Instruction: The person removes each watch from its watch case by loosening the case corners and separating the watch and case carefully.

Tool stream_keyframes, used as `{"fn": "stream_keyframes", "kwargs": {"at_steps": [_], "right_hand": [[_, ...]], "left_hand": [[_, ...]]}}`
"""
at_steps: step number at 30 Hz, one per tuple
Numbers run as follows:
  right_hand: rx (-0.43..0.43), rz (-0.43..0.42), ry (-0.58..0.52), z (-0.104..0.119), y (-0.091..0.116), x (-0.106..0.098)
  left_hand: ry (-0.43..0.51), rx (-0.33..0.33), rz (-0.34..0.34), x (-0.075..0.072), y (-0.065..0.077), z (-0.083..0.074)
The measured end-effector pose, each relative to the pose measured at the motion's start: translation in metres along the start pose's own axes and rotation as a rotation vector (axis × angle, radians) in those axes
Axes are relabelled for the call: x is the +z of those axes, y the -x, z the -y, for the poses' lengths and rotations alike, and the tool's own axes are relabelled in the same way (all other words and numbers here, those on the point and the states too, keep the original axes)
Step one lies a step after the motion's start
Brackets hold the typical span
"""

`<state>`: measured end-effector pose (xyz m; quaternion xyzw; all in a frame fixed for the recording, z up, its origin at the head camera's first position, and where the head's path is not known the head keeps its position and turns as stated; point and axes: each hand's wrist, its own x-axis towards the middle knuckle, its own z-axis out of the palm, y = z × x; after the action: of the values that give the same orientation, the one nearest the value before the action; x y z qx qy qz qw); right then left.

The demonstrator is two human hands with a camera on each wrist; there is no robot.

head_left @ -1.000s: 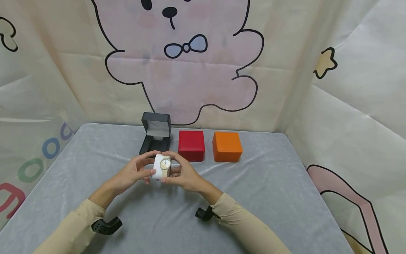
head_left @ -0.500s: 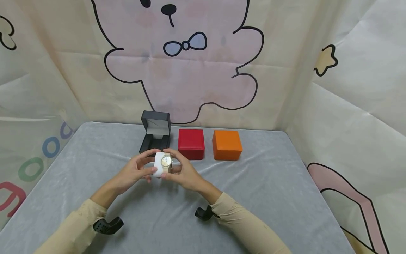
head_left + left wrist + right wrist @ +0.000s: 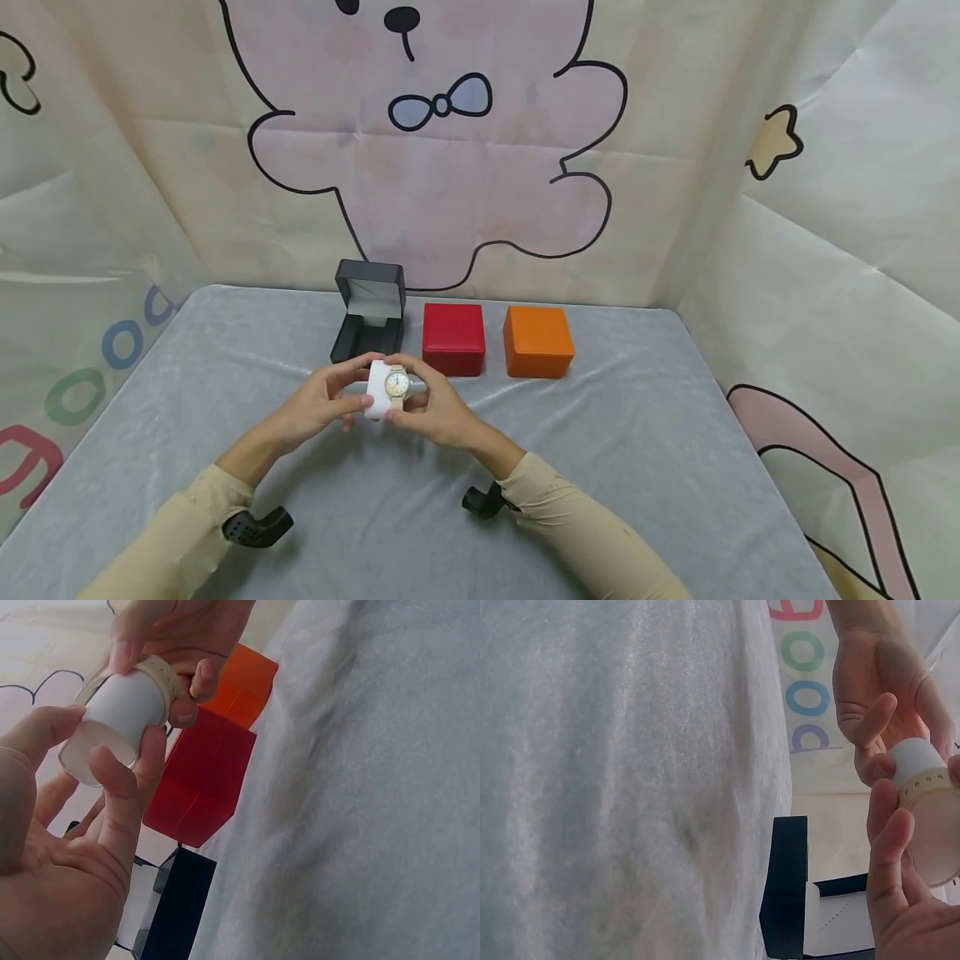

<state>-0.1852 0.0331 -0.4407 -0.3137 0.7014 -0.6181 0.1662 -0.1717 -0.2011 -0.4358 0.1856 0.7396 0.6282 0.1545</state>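
Observation:
Both hands hold a white, cylinder-shaped watch cushion (image 3: 378,398) up over the table, with a wristwatch (image 3: 397,383) strapped round it. The watch has a round, pale dial in a gold-coloured case, turned toward the head camera. From the left, my left hand (image 3: 318,404) grips the cushion's bare end, thumb in front and fingers behind and above. My right hand (image 3: 444,414) pinches the watch and cushion at the other end. The left wrist view shows the cream strap (image 3: 160,679) with its row of holes under the right fingers.
Just beyond the hands stands a black watch box (image 3: 367,337), lid raised, with a pale lining. To its right sit a closed red box (image 3: 453,340) and a closed orange box (image 3: 538,342). Grey cloth (image 3: 600,467) covers the table, and printed curtains (image 3: 675,167) hang around it.
The watch has shifted slightly right, and its dial has turned a little. Both hands keep their grip in nearly the same place. The boxes stay put.

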Motion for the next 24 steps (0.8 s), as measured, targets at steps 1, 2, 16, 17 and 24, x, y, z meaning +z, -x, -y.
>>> {"fn": "stream_keyframes", "kwargs": {"at_steps": [1,2,16,17,24], "right_hand": [[0.000,0.004,-0.004,0.0003,0.0000,-0.0002],[0.000,0.008,-0.005,0.0003,-0.0001,-0.0005],[0.014,0.001,0.005,0.0034,0.0028,0.0001],[0.011,-0.004,0.013,0.0031,0.0027,0.0004],[-0.008,-0.029,0.026,0.0025,0.0021,0.0021]], "left_hand": [[0.002,0.005,0.002,-0.0004,0.0004,-0.0002],[0.005,0.008,0.005,-0.0008,0.0007,-0.0003],[0.047,0.017,0.009,-0.0030,0.0031,0.0032],[0.047,0.015,0.006,-0.0029,0.0033,0.0032],[0.063,0.005,-0.011,-0.0025,0.0042,0.0032]]}}
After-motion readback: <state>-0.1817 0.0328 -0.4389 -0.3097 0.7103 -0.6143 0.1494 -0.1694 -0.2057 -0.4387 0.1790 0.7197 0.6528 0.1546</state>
